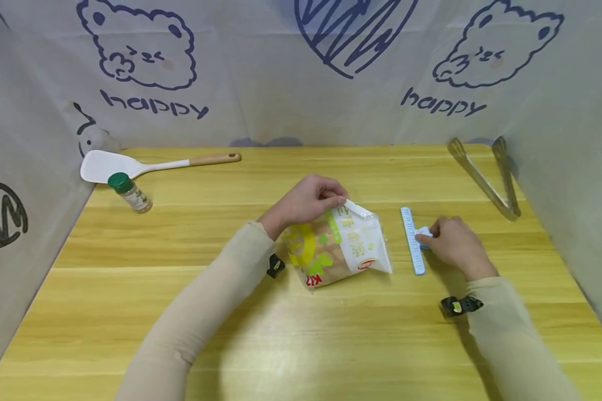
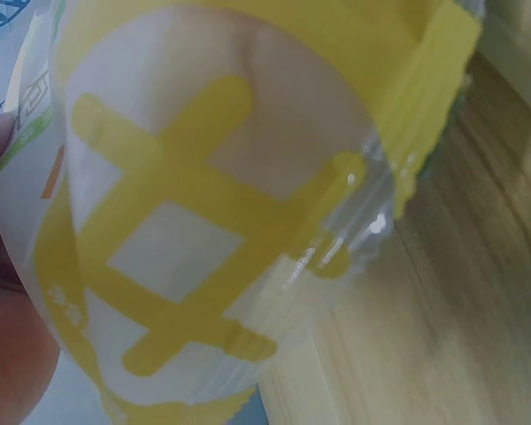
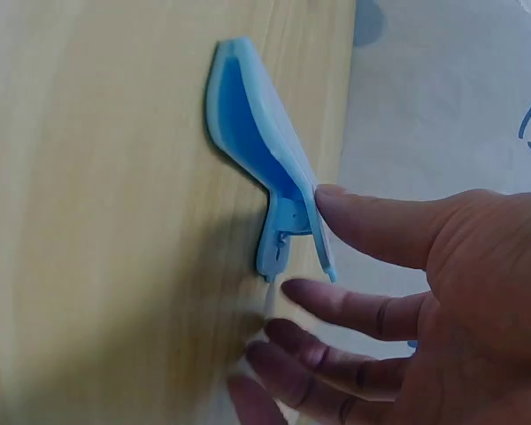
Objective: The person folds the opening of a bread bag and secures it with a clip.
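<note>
My left hand (image 1: 311, 199) pinches the upper edge of a printed plastic food bag (image 1: 341, 245) on the table. The bag is white, brown and yellow, and its yellow grid print fills much of the left wrist view. To its right lies a light blue sealing clip (image 1: 412, 242) with a long ribbed bar. My right hand (image 1: 454, 245) is at the clip's handle. In the right wrist view, the thumb (image 3: 372, 221) touches one lever of the clip, while the other fingers (image 3: 354, 310) are spread loosely just below the handle.
A white spatula (image 1: 112, 166) with a wooden handle lies at the back left, beside a green-capped seasoning jar (image 1: 130, 193). Metal tongs (image 1: 489, 184) lie spread at the back right. Cloth-covered walls (image 1: 261, 72) bound the wooden table (image 1: 301, 345) at the back and sides.
</note>
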Demonstrator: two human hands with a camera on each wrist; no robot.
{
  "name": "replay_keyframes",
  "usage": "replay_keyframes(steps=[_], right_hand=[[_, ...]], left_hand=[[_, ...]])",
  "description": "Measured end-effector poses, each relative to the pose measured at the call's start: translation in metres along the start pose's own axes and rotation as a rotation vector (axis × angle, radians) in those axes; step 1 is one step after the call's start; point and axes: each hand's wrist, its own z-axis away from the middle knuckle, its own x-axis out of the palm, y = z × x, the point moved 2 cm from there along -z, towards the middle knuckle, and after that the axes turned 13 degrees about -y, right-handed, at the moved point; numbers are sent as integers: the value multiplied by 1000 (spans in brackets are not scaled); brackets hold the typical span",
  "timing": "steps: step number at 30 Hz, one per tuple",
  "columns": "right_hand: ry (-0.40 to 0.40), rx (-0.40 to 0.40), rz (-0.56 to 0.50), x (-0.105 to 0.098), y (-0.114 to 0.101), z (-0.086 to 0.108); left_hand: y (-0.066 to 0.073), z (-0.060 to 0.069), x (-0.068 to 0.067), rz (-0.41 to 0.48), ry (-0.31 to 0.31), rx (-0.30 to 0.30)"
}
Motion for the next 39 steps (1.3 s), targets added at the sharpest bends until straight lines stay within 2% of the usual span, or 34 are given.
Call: replay_keyframes(steps=[7,15,20,24,32,39], right_hand=[[22,28,-48,-1,-1,1],[48,5,-146,-5,0,4],[74,-27,-186,-10,-4,8],[126,-61,-203,-16,-12,18],[243,-145,-167,-24,-28,38],[252,-204,-175,-25,-35,45]], left_hand=[[0,2,0,10,2,-15],[1,1,2,26,-14,-2],[0,0,2,10,-3,21],[-1,0,2,-3,7,34],[-4,-1,3,-24,16,29],[-5,-3,5,-57,20,44]])
